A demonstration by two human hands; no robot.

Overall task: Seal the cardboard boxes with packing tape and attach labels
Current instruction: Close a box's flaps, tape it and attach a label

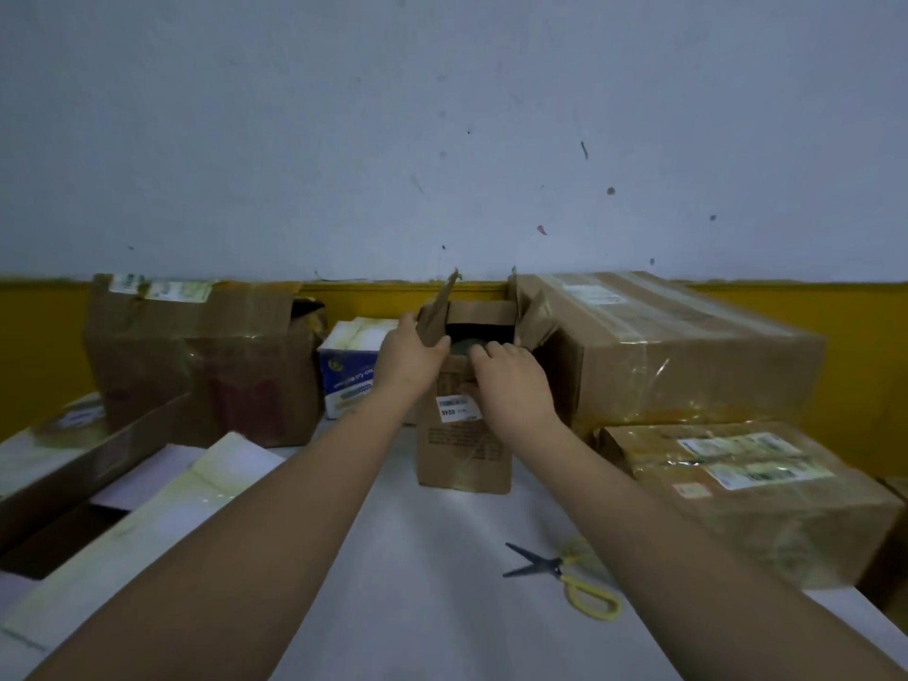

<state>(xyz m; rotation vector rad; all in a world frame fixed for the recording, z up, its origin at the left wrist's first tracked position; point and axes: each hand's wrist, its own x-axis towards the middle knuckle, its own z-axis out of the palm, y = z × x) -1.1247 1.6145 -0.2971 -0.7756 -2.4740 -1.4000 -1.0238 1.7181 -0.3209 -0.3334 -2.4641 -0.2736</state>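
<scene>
A small upright cardboard box (462, 454) stands in the middle of the white table, its top flaps open and a white barcode label (454, 407) on its front. My left hand (408, 356) grips the box's left top flap (437, 317), holding it up. My right hand (511, 380) curls over the near top edge of the box, fingers at the opening, thumb on the front wall. Something dark shows inside the box. No tape roll is visible.
Yellow-handled scissors (570, 577) lie on the table (442, 607) at front right. Two taped, labelled boxes (688, 346) (756, 503) stack at right. A worn open box (206, 366), a blue-white carton (349, 380) and long boxes (98, 484) fill the left.
</scene>
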